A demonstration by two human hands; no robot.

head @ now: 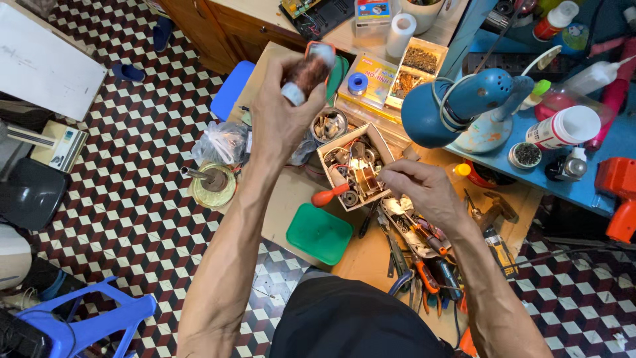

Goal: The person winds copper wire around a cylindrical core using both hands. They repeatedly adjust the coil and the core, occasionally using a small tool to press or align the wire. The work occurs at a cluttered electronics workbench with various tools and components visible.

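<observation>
My left hand (281,113) is raised over the workbench and grips a spool of copper-coloured wire (306,71) with white ends. My right hand (424,189) is lower and to the right, its fingers pinched together above a small cardboard box (384,142) full of metal parts and coils. Whether a thin wire runs between the two hands I cannot tell. A screwdriver with an orange handle (329,195) lies against the box's near edge.
A green plastic lid (319,233) lies on the wooden bench (281,199). Pliers and other hand tools (424,265) are heaped at the front right. A blue desk lamp (457,106) leans over a blue shelf with bottles. Blue stools stand on the chequered floor.
</observation>
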